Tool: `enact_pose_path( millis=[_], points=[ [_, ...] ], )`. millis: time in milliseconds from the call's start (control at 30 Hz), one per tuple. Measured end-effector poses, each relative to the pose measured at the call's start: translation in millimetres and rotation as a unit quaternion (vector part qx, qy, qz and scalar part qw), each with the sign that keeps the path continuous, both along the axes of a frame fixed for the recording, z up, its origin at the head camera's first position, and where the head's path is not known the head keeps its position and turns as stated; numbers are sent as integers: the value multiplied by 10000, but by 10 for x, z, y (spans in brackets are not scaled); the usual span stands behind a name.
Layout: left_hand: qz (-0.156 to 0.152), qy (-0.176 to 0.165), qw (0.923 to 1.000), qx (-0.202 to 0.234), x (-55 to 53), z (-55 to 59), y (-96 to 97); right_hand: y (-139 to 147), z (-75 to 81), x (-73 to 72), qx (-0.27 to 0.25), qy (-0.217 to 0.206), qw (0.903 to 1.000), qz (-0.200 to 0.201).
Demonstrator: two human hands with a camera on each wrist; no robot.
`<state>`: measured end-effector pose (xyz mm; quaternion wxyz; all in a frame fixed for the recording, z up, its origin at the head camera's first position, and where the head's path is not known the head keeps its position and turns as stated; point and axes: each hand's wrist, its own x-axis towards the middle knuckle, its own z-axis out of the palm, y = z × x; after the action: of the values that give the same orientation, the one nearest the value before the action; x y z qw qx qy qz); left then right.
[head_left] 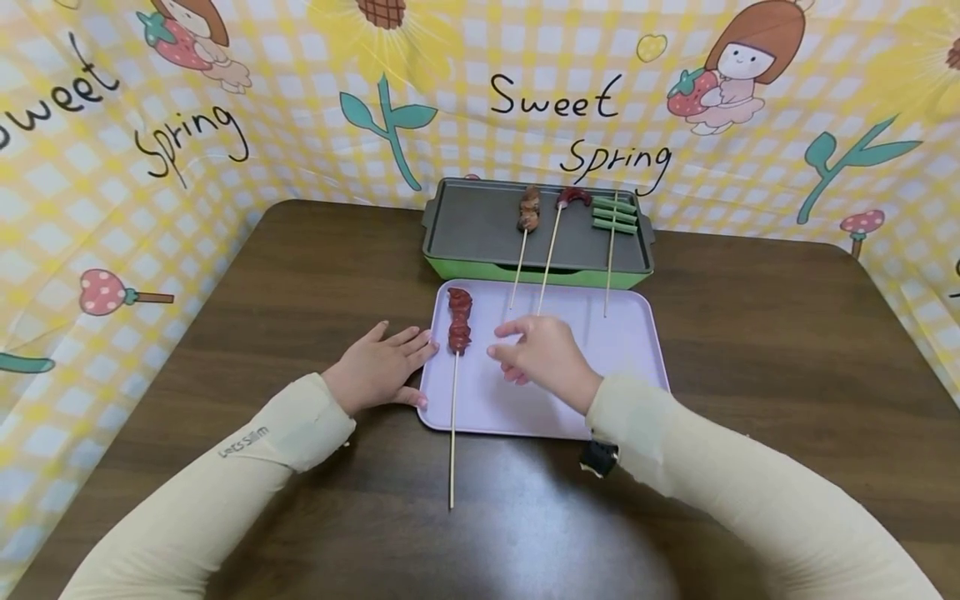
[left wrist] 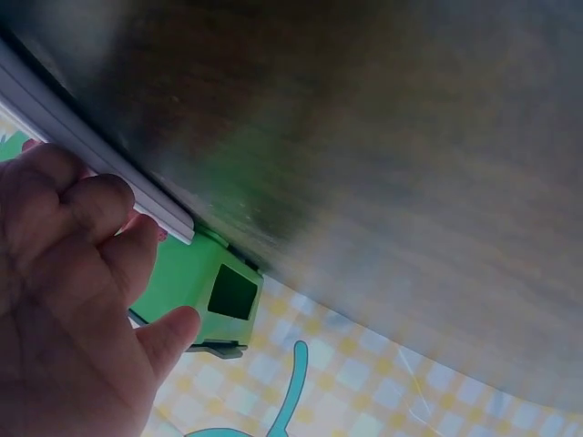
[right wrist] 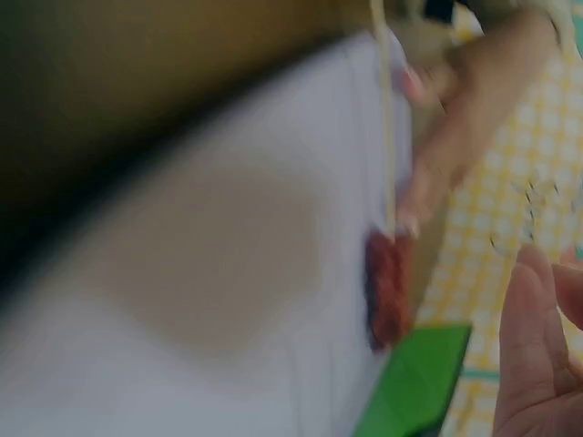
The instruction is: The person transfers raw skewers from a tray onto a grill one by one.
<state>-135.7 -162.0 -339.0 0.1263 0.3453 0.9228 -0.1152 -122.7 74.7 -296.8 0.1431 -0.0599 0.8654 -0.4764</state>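
A lilac tray (head_left: 555,408) lies on the table, and a skewer of dark red meat pieces (head_left: 459,323) rests along its left side, its stick reaching past the front edge. Touching the tray's left rim is my left hand (head_left: 381,367), fingers extended. In the left wrist view that hand (left wrist: 68,273) appears palm side, beside the tray edge (left wrist: 100,155). My right hand (head_left: 546,354) hovers over the middle of the tray, fingers slightly bent and nothing held. The blurred right wrist view has its fingers (right wrist: 526,337) apart from the red meat skewer (right wrist: 389,291).
Behind the tray stands a green grill with a grey plate (head_left: 472,221). On its right half lie a brown meat skewer (head_left: 528,212), a curled dark red skewer (head_left: 573,197) and a green vegetable skewer (head_left: 613,217); their sticks overhang the tray. A patterned cloth (head_left: 300,108) hangs behind.
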Motion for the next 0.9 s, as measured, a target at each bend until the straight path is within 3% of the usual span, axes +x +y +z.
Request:
enact_pose_path(
  millis=[133,267,500,900],
  points=[
    [-8,45,10000,-30,-6,-10,-3,-32,-92,198,91,169,9998,55],
    [-5,56,10000,-19,-5,-6,-11,-73,-191,351,-287,154,9994,-140],
    [-34,39,10000,29,-1,5,-7,-136,-390,513,-997,-495,9932,-328],
    [-3,-59,10000,-4,7,33,14,-267,-537,713,-1213,-1101,9864,143]
  ],
)
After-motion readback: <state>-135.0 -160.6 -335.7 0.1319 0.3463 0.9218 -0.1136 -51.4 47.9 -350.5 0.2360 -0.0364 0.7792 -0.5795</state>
